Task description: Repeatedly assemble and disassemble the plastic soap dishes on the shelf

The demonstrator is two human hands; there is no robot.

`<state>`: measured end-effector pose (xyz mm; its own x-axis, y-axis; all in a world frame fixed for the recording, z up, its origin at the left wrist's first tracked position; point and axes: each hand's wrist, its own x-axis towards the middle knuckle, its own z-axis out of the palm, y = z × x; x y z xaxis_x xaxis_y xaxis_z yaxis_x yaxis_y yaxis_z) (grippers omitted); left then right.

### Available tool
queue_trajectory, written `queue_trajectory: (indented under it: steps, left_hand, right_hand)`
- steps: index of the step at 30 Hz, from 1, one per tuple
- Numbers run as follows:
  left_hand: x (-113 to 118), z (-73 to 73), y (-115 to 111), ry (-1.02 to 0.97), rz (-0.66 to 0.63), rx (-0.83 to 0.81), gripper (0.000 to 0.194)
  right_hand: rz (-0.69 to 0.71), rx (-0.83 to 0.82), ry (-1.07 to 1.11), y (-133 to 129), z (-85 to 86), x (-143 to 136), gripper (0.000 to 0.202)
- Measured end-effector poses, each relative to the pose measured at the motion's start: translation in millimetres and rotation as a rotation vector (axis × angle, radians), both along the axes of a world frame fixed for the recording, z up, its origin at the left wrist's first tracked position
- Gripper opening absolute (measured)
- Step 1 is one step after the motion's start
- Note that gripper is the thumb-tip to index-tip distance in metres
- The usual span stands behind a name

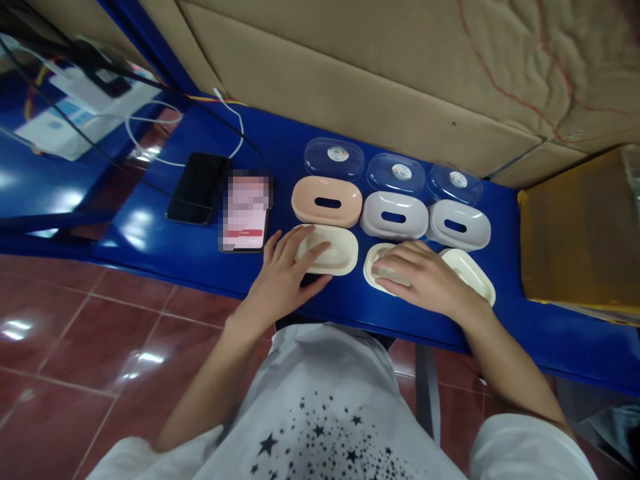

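Note:
Three shallow cream oval dishes stand in the front row on the blue table. My left hand rests with spread fingers over the left cream dish, its index finger inside and its thumb by the near edge. The middle cream dish is partly covered by my right hand, whose fingers are curled into it and closed on its inner part. Partly behind my right wrist lies the right cream dish. Behind these sit a peach slotted oval box and two white slotted boxes.
Clear plastic lids with round stickers line the back. At left lie a black phone, a lit phone and a white cable. A taped carton stands at right; cardboard rises behind.

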<state>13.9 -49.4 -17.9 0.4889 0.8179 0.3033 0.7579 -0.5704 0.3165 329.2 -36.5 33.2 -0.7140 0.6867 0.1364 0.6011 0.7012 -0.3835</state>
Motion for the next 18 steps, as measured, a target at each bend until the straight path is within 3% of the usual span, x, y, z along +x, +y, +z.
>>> queue_trajectory:
  steps: [4,8,13,18]
  left_hand:
    - [1.4,-0.8,-0.4,-0.016,0.067,-0.02,0.06]
    - [1.9,-0.7,-1.0,-0.056,0.093,-0.06,0.069]
    - [-0.1,1.2,-1.0,-0.184,0.074,-0.078,0.077]
    - [-1.8,-1.6,-0.1,-0.248,0.076,-0.08,0.087]
  right_hand:
    - [0.04,-0.003,0.043,-0.6,-6.7,-7.6,0.019]
    - [0.024,0.179,0.069,9.0,-3.2,-14.1,0.023]
    - [0.008,0.35,-0.064,39.5,7.4,-41.5,0.029]
    - [-0.023,0.332,-0.251,71.6,2.0,-67.4,0.029]
